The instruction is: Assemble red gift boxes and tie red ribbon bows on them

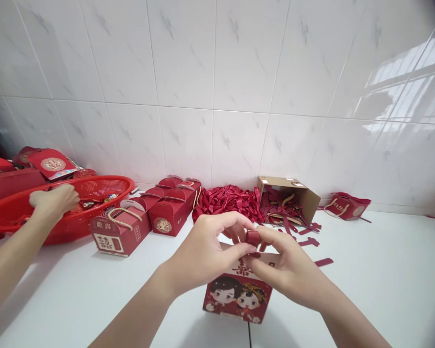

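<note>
Left hand (206,251) and right hand (290,270) meet above the white counter (366,290). The fingertips of both pinch one small red ribbon piece (253,237), held directly over the open top of the red gift box (237,297) printed with a cartoon couple; the box's contents are hidden.

A cardboard carton (304,193) lies on its side by the wall, with red strips inside and spilling out. A ribbon heap (228,200) lies beside it. Closed red boxes (168,212) stand in a cluster.

A co-worker's hand (54,200) reaches into the red basket (105,186), which holds assorted small items.
</note>
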Tool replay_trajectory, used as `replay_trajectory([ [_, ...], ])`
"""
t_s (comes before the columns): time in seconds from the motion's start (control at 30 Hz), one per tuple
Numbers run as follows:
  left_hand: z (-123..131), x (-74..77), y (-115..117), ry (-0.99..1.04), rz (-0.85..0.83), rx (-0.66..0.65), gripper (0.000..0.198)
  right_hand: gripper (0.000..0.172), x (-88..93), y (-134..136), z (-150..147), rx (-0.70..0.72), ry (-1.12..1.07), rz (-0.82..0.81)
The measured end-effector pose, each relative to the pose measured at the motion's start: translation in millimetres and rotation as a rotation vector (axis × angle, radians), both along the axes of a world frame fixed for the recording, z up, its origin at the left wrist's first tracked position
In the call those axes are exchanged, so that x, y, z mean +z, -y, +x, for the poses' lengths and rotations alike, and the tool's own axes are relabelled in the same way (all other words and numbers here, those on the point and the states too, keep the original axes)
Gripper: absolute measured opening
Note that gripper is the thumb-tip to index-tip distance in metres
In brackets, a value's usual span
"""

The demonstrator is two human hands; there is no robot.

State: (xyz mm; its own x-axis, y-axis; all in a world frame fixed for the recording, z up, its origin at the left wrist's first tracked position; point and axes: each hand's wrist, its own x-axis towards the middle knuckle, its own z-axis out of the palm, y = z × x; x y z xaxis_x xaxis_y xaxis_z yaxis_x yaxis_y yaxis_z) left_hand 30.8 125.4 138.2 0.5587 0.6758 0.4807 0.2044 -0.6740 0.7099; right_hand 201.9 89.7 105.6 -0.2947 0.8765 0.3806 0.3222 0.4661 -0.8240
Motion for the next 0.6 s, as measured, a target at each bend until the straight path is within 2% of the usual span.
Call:
replay_trajectory([
  [0.23,2.1,-4.2,0.6,-0.088,0.251,0.016,0.015,0.012,1.7,4.8,-0.9,-0.111,0.224,0.059],
  [0.43,5.9,-10.2,-0.3,-0.136,0.403,0.042,0.015,0.010,0.5,8.5,1.0,-0.140,0.354,0.061],
  [0.6,3.1,-5.9,-1.0,-0.094,0.536,0.022,0.013,0.016,1.2,4.5,7.0,-0.182,0.404,0.191],
])
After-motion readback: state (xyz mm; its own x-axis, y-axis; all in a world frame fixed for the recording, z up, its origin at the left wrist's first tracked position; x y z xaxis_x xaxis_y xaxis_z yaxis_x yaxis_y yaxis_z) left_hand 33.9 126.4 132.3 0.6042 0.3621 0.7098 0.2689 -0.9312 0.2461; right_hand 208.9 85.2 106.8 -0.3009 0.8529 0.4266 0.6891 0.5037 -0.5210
